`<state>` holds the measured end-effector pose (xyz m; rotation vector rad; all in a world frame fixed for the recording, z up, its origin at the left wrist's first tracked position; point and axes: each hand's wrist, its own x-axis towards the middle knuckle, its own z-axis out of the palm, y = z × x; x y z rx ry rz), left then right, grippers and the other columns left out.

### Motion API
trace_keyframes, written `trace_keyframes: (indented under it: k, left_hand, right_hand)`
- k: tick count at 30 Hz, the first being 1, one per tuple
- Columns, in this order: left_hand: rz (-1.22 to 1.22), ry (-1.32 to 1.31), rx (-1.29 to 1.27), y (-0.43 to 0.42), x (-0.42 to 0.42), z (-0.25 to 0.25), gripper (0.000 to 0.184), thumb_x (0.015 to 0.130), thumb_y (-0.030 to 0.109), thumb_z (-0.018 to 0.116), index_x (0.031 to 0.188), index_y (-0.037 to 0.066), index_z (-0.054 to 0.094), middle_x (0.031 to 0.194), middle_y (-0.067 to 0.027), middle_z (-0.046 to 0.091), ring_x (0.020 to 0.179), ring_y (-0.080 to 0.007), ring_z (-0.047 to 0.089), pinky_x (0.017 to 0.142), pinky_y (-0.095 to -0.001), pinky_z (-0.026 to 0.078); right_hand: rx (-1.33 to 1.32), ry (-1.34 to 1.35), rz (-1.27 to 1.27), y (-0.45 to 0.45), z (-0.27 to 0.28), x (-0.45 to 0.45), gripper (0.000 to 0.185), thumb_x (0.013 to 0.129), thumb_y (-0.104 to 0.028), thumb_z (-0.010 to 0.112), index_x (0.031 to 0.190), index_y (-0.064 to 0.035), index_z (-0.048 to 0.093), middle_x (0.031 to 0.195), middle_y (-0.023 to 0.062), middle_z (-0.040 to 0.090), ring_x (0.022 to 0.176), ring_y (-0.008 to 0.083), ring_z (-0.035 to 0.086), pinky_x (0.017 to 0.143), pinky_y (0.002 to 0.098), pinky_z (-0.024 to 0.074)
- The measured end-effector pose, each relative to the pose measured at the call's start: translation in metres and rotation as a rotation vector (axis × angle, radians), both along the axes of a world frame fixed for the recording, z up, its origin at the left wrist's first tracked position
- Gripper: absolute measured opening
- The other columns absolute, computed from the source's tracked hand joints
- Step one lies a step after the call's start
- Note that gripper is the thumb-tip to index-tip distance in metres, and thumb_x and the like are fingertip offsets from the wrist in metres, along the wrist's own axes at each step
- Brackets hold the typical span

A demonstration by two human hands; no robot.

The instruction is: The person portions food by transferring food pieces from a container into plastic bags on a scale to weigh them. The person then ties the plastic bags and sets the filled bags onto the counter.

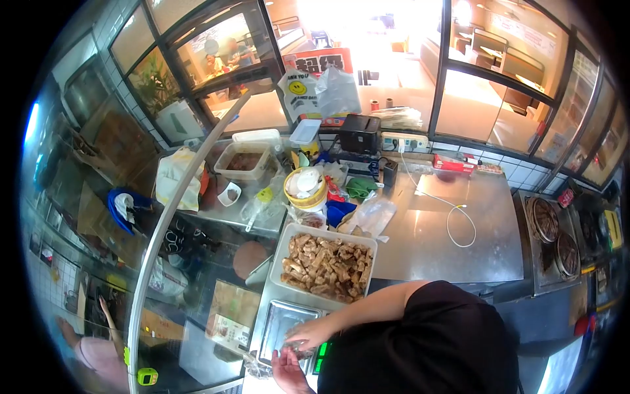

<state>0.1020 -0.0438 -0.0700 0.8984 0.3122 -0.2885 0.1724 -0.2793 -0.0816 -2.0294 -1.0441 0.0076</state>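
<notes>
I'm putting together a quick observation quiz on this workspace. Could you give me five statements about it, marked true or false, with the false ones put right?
1. The plastic tub of brown chunks stands beside the metal tray. True.
2. Both of the person's hands are inside the tub. False: the right hand and the left hand are at the metal tray.
3. The display near the hands is unlit. False: the display glows green.
4. A white cable lies on the steel counter. True.
5. The person's shirt is white. False: the shirt is black.
</notes>
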Motion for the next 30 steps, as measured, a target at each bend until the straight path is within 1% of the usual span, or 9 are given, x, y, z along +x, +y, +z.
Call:
trace_keyframes:
  k: [1,4,8,9,11,14,15,18,30]
  left_hand:
    - [-0.002,-0.033,-0.139,0.010,0.002,-0.016,0.060,0.099,0.027,0.060,0.151,0.001,0.042,0.145,-0.0179,0.054,0.132,-0.0295,0.054,0.115,-0.0393,0.043]
    - [-0.025,0.052,0.092,-0.032,0.000,0.061,0.054,0.094,0.018,0.068,0.142,0.004,0.047,0.093,-0.0092,0.066,0.075,-0.0199,0.064,0.058,-0.0328,0.052]
    - [-0.368,-0.697,1.548,-0.062,0.000,0.070,0.030,0.092,0.012,0.069,0.118,-0.001,0.063,0.094,-0.0192,0.065,0.084,-0.0361,0.063,0.073,-0.0457,0.053]
    - [-0.289,-0.848,1.653,-0.068,0.000,0.064,0.029,0.092,0.017,0.071,0.113,-0.002,0.065,0.095,-0.0232,0.064,0.087,-0.0434,0.061,0.078,-0.0505,0.051]
    - [-0.262,-0.605,1.340,-0.062,0.007,0.022,0.024,0.093,0.021,0.069,0.105,0.001,0.068,0.096,-0.0221,0.067,0.085,-0.0403,0.066,0.074,-0.0504,0.053]
    - [-0.484,-0.654,1.751,-0.072,0.018,0.061,0.021,0.088,0.022,0.069,0.077,0.004,0.072,0.083,-0.0194,0.070,0.078,-0.0353,0.069,0.073,-0.0486,0.055]
    - [-0.455,-0.561,1.756,-0.076,0.016,0.086,0.016,0.086,0.020,0.068,0.082,0.006,0.072,0.084,-0.0183,0.070,0.078,-0.0348,0.069,0.073,-0.0493,0.055]
    - [-0.095,-0.564,1.637,-0.052,0.001,0.094,0.009,0.087,0.013,0.067,0.083,0.005,0.065,0.084,-0.0185,0.067,0.076,-0.0391,0.067,0.069,-0.0488,0.055]
    - [0.431,0.117,1.623,0.097,-0.055,0.088,0.017,0.093,0.012,0.063,0.090,-0.002,0.073,0.084,-0.0244,0.070,0.077,-0.0417,0.069,0.071,-0.0448,0.055]
  right_hand:
    - [0.056,-0.132,-0.026,-0.001,-0.009,-0.002,0.057,0.100,-0.041,0.055,0.145,-0.0060,0.049,0.119,0.0215,0.069,0.109,0.0392,0.067,0.092,0.0478,0.0520]
    - [-0.280,0.447,-0.105,-0.029,0.056,-0.006,0.059,0.100,-0.046,0.054,0.145,-0.0076,0.050,0.119,0.0224,0.069,0.110,0.0391,0.067,0.094,0.0484,0.0517]
    - [-0.263,0.372,-0.153,-0.035,0.102,-0.005,0.061,0.103,-0.047,0.051,0.148,-0.0055,0.047,0.116,0.0210,0.070,0.104,0.0360,0.069,0.088,0.0453,0.0554]
    - [-0.184,0.380,-0.144,-0.036,0.109,-0.007,0.061,0.103,-0.047,0.052,0.148,-0.0058,0.047,0.113,0.0207,0.071,0.101,0.0350,0.070,0.086,0.0446,0.0558]
    - [-0.064,0.589,-0.082,-0.037,0.147,-0.011,0.057,0.102,-0.044,0.057,0.145,-0.0062,0.051,0.108,0.0211,0.072,0.094,0.0317,0.072,0.081,0.0421,0.0565]
    - [0.024,0.418,-0.168,-0.035,0.129,-0.006,0.052,0.097,-0.028,0.069,0.138,-0.0002,0.055,0.121,0.0176,0.066,0.099,0.0238,0.067,0.086,0.0379,0.0556]
    - [0.285,0.653,-0.192,-0.036,0.116,-0.011,0.052,0.093,-0.018,0.073,0.139,-0.0007,0.054,0.126,0.0164,0.062,0.102,0.0228,0.066,0.086,0.0361,0.0560]
    - [0.228,0.283,-0.279,-0.056,0.127,-0.007,0.049,0.095,-0.007,0.068,0.142,-0.0022,0.053,0.139,0.0168,0.055,0.110,0.0203,0.065,0.083,0.0321,0.0583]
    - [0.246,0.365,-0.774,-0.156,0.106,0.004,0.041,0.099,-0.014,0.066,0.137,-0.0017,0.056,0.106,0.0077,0.066,0.090,0.0128,0.062,0.079,0.0272,0.0523]
